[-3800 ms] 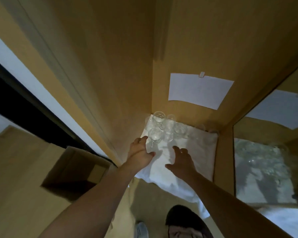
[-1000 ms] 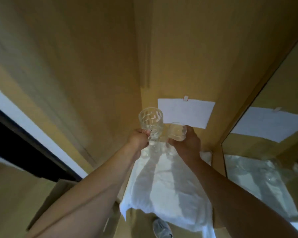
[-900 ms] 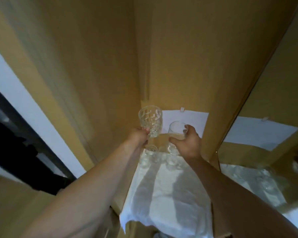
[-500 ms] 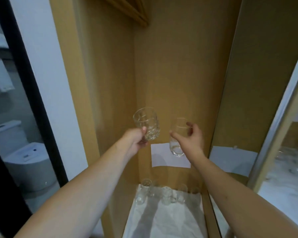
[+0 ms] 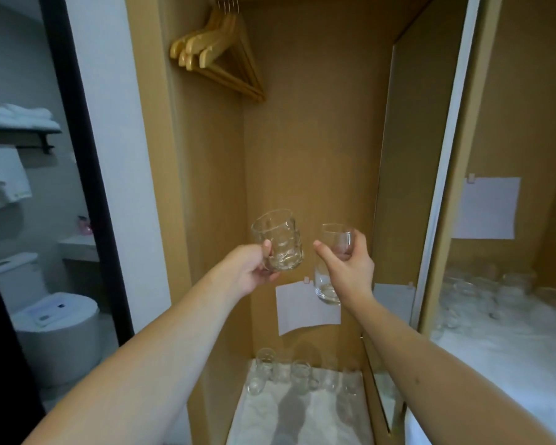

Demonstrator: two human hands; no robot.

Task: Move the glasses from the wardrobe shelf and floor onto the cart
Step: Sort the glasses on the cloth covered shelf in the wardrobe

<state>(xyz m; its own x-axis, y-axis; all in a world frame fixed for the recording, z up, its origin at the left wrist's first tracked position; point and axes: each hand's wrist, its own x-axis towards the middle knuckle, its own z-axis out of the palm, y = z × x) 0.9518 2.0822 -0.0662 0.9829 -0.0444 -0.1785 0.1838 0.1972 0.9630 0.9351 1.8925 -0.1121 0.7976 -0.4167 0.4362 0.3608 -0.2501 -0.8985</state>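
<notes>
My left hand (image 5: 249, 271) grips a textured clear glass (image 5: 281, 240) by its lower part, held up inside the wooden wardrobe. Beside it my right hand (image 5: 350, 271) holds a smooth clear tumbler (image 5: 333, 261), fingers wrapped round its side. Both glasses are raised well above the wardrobe floor. Down there several more clear glasses (image 5: 297, 374) stand in a row on a white cloth (image 5: 299, 419) at the back. No cart is in view.
Wooden hangers (image 5: 219, 49) hang at the top of the wardrobe. A white paper sheet (image 5: 302, 308) is clipped to the back panel. A mirrored sliding door (image 5: 507, 252) on the right reflects the glasses. A bathroom with a toilet (image 5: 53, 329) opens on the left.
Both hands have lifted one glass each off the white cloth and raised them. The view has tilted up from the wardrobe floor, now showing the hangers and the bathroom.
</notes>
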